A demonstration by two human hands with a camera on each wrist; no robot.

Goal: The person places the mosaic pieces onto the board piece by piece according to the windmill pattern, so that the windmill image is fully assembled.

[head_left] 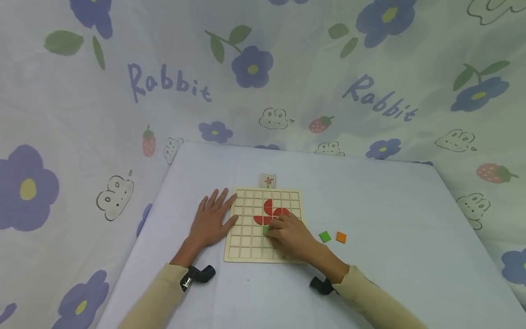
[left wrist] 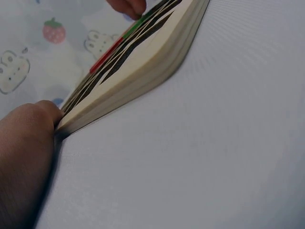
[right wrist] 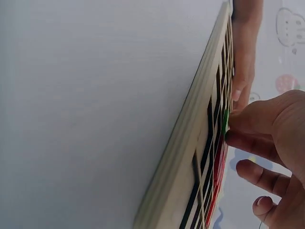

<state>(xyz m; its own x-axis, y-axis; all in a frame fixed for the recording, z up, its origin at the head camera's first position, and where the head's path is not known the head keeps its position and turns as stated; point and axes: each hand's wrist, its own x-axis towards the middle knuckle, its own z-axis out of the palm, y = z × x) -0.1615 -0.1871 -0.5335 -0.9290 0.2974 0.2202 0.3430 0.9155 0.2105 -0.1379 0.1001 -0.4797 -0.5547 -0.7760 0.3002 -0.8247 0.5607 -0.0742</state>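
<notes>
A pale wooden grid board [head_left: 239, 242] lies on the table, its cells outlined by raised lines. Red curved tiles [head_left: 268, 206] sit near its middle. Just below them is a square green tile [head_left: 265, 230], its right part hidden by fingers. My right hand [head_left: 292, 235] reaches over the board and pinches this green tile [right wrist: 225, 120] between thumb and index finger, low against the grid; the other fingers are loosely bent. With fingers spread, my left hand [head_left: 210, 222] rests at the board's left side, thumb touching the edge. The left wrist view shows that thumb [left wrist: 35, 121] at the corner.
Right of the board lie a loose green tile [head_left: 325, 236] and an orange tile [head_left: 341, 237]. A small card [head_left: 268, 180] with a red pinwheel pattern on a grid lies at the board's far edge. A printed cloth [head_left: 287, 91] surrounds the white table [head_left: 390, 256].
</notes>
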